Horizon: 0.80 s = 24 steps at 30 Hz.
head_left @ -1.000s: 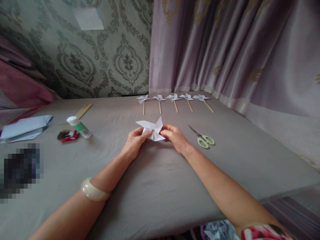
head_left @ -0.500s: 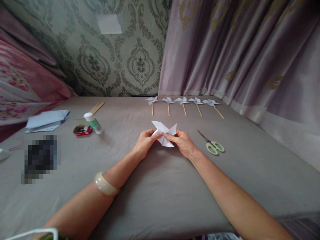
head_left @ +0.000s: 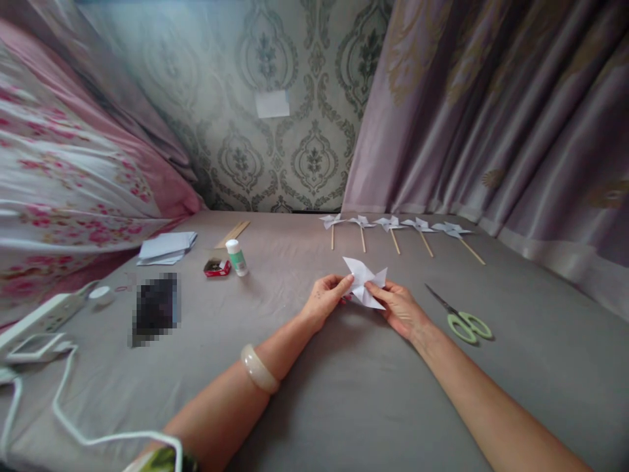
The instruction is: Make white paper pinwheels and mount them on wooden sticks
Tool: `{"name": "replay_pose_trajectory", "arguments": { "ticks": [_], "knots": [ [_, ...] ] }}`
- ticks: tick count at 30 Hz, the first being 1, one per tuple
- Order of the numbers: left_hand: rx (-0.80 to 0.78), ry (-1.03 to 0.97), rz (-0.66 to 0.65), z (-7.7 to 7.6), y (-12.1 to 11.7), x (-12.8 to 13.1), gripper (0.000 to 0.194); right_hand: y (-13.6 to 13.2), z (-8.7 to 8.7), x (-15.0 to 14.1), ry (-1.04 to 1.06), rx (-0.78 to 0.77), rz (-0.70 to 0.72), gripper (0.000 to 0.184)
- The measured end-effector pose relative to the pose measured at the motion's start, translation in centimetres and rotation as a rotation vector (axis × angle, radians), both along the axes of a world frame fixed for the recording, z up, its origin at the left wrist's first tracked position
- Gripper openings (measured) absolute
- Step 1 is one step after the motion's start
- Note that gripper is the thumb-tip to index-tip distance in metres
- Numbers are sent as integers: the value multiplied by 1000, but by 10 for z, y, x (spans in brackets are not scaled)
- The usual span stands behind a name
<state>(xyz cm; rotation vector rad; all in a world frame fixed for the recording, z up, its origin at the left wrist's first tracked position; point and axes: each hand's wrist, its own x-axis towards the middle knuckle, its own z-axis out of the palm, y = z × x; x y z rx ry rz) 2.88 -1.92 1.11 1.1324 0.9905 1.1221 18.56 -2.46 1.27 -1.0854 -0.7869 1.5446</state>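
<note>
Between my two hands is a white paper pinwheel [head_left: 362, 274] with pointed, folded blades and no stick visible on it. My left hand [head_left: 326, 296] pinches its left side, thumb on top and the other fingers underneath. On the right side my right hand [head_left: 399, 308] grips it, the thumb pressed near the centre and the fingers mostly hidden below the paper. A pair of scissors [head_left: 459, 318] with light green handles lies to the right of my right hand, blades pointing away.
Several finished pinwheels on sticks [head_left: 392, 226] lie in a row at the back. Left of my hands are a glue stick [head_left: 236, 257], a small red box [head_left: 217, 269], wooden sticks [head_left: 234, 231], stacked paper [head_left: 166, 249], a blurred dark object [head_left: 156, 307] and a white power strip [head_left: 45, 321].
The view has swung to the left, so everything appears farther right and the power strip shows. My left thumb has shifted from the pinwheel's centre toward its left edge; both hands still hold it.
</note>
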Motion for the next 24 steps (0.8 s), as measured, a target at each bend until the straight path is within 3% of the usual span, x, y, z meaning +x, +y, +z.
{"name": "replay_pose_trajectory", "arguments": {
  "ticks": [4,8,12,16,18,20,22,24],
  "knots": [
    [-42,34,93,-3,2,-3,39,5,-8,5,-116,54,-45,45],
    [-103,149,100,8,-5,-15,23,7,-11,9,-249,94,-67,48],
    [-9,300,19,38,-17,-46,17,5,-7,10,-280,90,-24,49],
    [90,286,-35,87,-19,-101,29,2,-3,10,-252,62,17,45],
    [186,263,79,114,-12,-134,33,1,-3,10,-246,40,27,43],
    [262,242,298,136,2,-169,34,1,-3,10,-247,26,41,43],
    [319,250,485,148,21,-202,33,0,-4,11,-258,15,56,44],
    [322,336,604,150,42,-233,30,-1,-4,12,-272,-5,60,45]
  ]
}}
